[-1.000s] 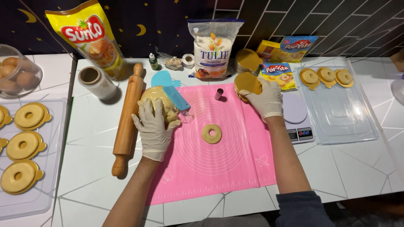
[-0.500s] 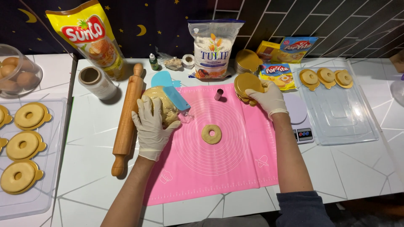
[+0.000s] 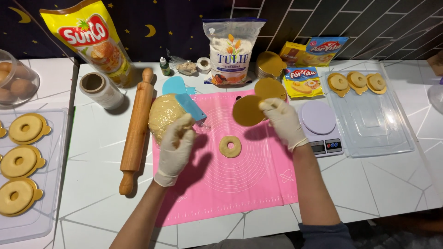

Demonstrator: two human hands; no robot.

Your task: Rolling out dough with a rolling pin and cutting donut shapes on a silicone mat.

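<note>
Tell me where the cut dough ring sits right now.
The dough ring lies alone mid pink mat, between the gloved left hand and right hand.

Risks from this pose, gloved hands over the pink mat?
1. The right hand pinches two gold cake boards; they may stick together, so both could go down at once.
2. The raw dough ring looks soft; lifting may distort it.
3. The left hand rests against the dough lump, so its glove may turn sticky.
</note>
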